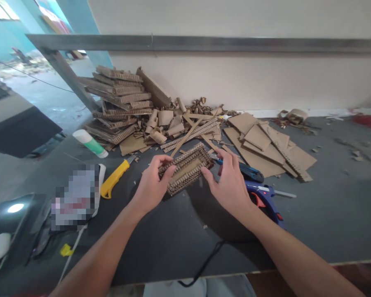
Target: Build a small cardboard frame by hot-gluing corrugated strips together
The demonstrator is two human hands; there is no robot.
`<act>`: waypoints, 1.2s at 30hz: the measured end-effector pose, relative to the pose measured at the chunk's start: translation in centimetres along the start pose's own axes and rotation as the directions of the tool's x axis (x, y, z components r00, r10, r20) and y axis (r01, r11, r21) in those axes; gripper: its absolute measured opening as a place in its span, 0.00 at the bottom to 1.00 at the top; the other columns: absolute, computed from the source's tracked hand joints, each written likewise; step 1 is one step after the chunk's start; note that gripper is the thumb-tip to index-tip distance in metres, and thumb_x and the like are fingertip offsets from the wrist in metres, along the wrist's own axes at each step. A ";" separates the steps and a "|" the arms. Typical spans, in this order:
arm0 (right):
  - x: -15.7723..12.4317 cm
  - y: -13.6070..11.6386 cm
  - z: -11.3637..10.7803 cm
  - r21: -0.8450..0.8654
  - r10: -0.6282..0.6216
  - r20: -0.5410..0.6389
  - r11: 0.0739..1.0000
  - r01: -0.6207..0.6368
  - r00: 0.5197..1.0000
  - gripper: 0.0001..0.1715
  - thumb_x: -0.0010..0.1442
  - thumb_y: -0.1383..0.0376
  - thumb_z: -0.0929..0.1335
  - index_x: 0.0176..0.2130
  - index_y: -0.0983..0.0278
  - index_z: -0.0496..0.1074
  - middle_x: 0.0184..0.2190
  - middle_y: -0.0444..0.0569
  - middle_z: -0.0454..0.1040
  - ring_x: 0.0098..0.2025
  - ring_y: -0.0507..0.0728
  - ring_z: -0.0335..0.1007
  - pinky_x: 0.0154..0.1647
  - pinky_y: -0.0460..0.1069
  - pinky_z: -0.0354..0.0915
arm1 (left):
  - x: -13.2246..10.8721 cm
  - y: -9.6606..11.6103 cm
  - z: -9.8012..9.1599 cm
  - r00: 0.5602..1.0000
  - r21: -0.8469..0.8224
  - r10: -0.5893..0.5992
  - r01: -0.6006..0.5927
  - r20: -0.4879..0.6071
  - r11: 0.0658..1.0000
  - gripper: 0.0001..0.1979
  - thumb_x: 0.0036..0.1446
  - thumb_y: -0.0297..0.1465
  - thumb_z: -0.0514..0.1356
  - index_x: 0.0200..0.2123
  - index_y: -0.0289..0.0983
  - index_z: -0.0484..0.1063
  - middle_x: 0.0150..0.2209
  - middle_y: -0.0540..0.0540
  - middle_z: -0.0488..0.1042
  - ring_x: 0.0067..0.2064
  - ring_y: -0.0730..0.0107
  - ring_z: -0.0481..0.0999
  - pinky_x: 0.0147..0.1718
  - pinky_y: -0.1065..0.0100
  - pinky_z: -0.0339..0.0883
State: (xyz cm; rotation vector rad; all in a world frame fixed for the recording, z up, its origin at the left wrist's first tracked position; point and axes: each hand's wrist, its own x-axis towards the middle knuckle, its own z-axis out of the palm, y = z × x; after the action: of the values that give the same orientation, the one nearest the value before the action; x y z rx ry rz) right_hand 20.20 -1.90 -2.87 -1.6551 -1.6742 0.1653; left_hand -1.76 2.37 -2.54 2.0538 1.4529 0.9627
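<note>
— Both forearms come up from the bottom edge; what do the hands hold?
— I see the left hand point(150, 186) and right hand point(229, 185) gripping a cardboard frame point(187, 168) between them, at the frame's center, above the dark table point(160, 239).
— Anything near?
— Blue glue gun point(266, 200) just right, yellow knife point(114, 178) left.

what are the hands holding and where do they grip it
Both hold one cardboard frame above the table: the left hand pinches its left end, the right hand its right end.
</note>
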 end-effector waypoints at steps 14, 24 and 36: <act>-0.1 -0.6 0.3 0.362 -0.046 0.066 0.932 0.019 0.997 0.20 0.67 0.62 0.64 0.58 0.60 0.66 0.55 0.55 0.73 0.56 0.62 0.71 0.58 0.61 0.69 | -0.4 1.4 -1.4 0.739 -0.334 0.058 0.232 0.671 0.914 0.23 0.62 0.43 0.61 0.55 0.37 0.71 0.49 0.45 0.79 0.47 0.58 0.79 0.47 0.63 0.74; -0.6 -0.6 0.7 0.227 -0.154 -0.037 0.961 0.158 0.987 0.26 0.67 0.64 0.66 0.63 0.60 0.62 0.50 0.57 0.72 0.50 0.61 0.73 0.48 0.59 0.75 | -0.5 1.6 -0.7 0.790 -0.269 -0.006 0.216 0.614 0.939 0.18 0.63 0.43 0.60 0.51 0.39 0.71 0.47 0.48 0.79 0.47 0.60 0.79 0.47 0.62 0.73; -0.4 -0.5 0.0 -0.198 -0.567 -0.201 0.822 0.534 0.799 0.15 0.59 0.77 0.70 0.41 0.58 0.77 0.44 0.51 0.74 0.54 0.62 0.66 0.55 0.58 0.70 | -0.4 1.8 -0.4 0.802 -0.176 -0.035 0.173 0.596 0.969 0.13 0.61 0.41 0.60 0.39 0.36 0.72 0.40 0.48 0.78 0.41 0.62 0.77 0.42 0.65 0.70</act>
State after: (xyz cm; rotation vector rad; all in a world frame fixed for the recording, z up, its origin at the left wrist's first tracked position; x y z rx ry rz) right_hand 19.74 -2.31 -2.74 -1.1434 -1.9185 -0.4374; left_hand -1.04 1.36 -1.12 1.8469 1.0493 0.3536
